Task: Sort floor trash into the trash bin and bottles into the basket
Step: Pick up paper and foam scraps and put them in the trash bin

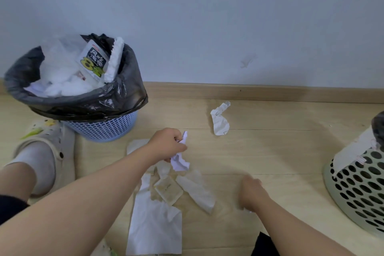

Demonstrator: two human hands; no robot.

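A pale wood floor runs up to a wooden skirting board and a plain bluish wall. The crumpled paper is off the floor, pinched in the curled fingers of the left hand, with one end poking out above the knuckles and the bigger wad hanging below, so its long axis points roughly away from the person. The trash bin, lined with a black bag and already heaped with white rubbish, stands just beyond and to the left of that hand. That makes the left hand clearly the nearer one, and I judge the drop needs only a short swing left and forward over the rim.

The right hand hangs low, well apart from the left. It is blurred, so I cannot tell whether it holds anything.

Under the hands lie a flat tissue, a small plastic tray and a folded napkin. A second paper sits nearer the wall. The basket stands far right.
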